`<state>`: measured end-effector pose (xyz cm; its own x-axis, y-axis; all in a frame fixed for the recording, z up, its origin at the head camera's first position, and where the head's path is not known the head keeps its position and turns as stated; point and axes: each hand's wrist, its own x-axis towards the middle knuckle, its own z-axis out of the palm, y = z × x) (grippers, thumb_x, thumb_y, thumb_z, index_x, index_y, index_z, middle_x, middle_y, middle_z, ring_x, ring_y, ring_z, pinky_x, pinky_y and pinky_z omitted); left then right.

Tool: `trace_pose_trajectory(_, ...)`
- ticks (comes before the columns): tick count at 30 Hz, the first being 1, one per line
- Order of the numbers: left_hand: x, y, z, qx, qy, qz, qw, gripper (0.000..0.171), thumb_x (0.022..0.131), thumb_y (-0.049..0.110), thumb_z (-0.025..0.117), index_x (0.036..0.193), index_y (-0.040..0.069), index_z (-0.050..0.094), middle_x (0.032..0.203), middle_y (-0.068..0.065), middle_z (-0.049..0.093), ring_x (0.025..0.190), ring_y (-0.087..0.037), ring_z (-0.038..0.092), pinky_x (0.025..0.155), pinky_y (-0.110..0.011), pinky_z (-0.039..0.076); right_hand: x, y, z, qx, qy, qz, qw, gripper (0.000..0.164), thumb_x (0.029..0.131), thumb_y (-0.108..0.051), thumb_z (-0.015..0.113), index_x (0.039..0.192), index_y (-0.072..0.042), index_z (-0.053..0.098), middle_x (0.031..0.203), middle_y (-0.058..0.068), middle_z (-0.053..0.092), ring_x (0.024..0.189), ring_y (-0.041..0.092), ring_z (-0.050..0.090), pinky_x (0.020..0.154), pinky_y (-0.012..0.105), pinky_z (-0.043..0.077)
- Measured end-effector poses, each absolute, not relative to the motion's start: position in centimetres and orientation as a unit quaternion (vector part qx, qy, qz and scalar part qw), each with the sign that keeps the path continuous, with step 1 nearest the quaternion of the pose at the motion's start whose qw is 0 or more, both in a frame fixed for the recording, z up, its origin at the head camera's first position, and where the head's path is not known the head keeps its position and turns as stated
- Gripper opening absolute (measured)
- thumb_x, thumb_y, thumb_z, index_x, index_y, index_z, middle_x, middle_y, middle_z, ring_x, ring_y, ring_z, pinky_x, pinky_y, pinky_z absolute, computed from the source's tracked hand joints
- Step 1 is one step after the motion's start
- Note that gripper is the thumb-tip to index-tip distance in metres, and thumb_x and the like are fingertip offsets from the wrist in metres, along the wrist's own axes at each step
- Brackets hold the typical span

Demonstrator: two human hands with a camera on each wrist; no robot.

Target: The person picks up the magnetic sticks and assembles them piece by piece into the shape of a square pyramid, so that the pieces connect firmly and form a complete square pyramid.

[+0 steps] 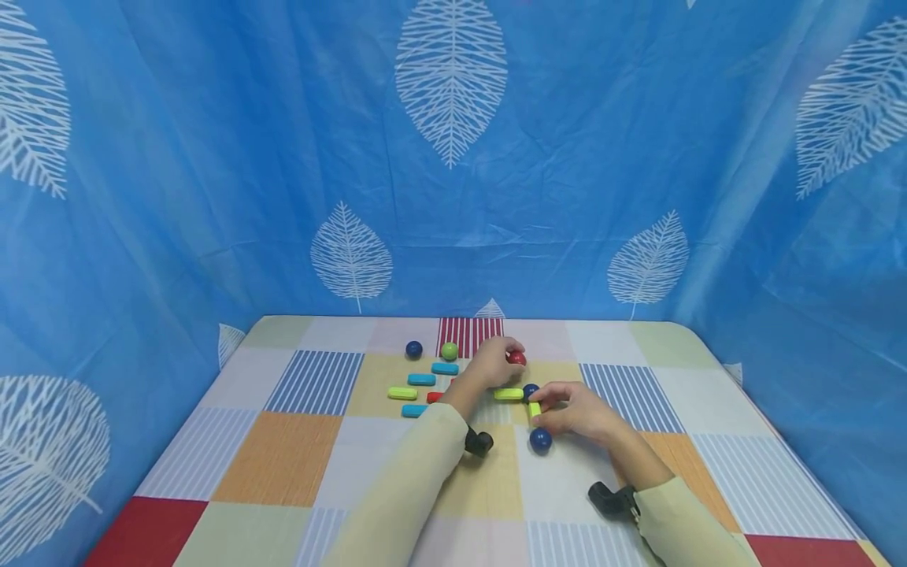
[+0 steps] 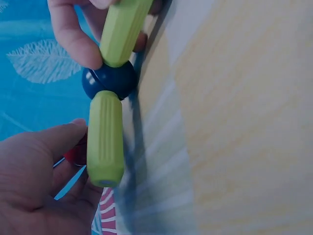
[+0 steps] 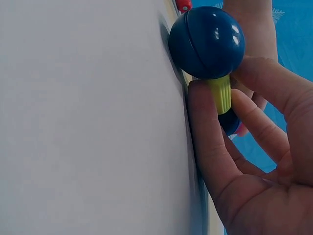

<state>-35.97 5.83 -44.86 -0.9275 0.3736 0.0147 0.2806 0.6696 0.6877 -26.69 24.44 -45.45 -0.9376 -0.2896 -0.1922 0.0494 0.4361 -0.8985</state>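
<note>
My left hand holds a red ball at the far side of the group; in the left wrist view the ball is partly hidden by thumb and rod. My right hand pinches a short yellow-green rod between thumb and fingers. This rod joins a dark blue ball at its far end and another blue ball at its near end. From the far blue ball a second yellow-green rod runs left, its free end beside my left hand.
Left of my left forearm lie blue rods, a yellow-green rod and a red rod, partly covered by the arm. A dark blue ball and a green ball sit behind them. A blue leaf-patterned curtain surrounds the checked tabletop.
</note>
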Motion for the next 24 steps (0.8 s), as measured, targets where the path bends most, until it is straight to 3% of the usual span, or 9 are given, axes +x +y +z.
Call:
trace_pose_trajectory(8, -34.6, 4.5, -44.3, 0.202, 0.894, 0.399, 0.028, 0.034, 0.092, 0.016, 0.077, 0.125, 0.010, 0.071, 0.116, -0.006, 0.073, 0.104, -0.017, 0.067, 0.088, -0.028, 0.058, -26.9, 24.6, -45.8, -0.067, 0.838, -0.516, 0.161, 0.041, 0.082, -0.015, 0.085, 0.120, -0.004, 0.072, 0.106, 0.013, 0.064, 0.085, 0.021, 0.064, 0.074, 0.031, 0.059)
trace_pose_trajectory(18, -32.1, 2.3, -43.7, 0.186, 0.877, 0.443, 0.018, 0.038, 0.092, 0.015, 0.078, 0.128, 0.007, 0.070, 0.117, -0.007, 0.072, 0.102, -0.016, 0.067, 0.088, -0.028, 0.059, -26.9, 24.8, -45.8, -0.068, 0.844, -0.508, 0.156, 0.041, 0.082, -0.017, 0.086, 0.119, -0.006, 0.072, 0.105, 0.011, 0.064, 0.086, 0.022, 0.063, 0.075, 0.031, 0.058)
trace_pose_trajectory(24, -30.8, 1.2, -43.7, 0.172, 0.873, 0.457, 0.008, 0.032, 0.090, 0.015, 0.079, 0.121, 0.008, 0.073, 0.109, -0.005, 0.074, 0.094, -0.014, 0.066, 0.083, -0.027, 0.059, -26.9, 24.8, -45.8, -0.070, 0.845, -0.507, 0.154, 0.040, 0.082, -0.016, 0.086, 0.119, -0.006, 0.073, 0.106, 0.012, 0.066, 0.086, 0.021, 0.064, 0.075, 0.032, 0.059)
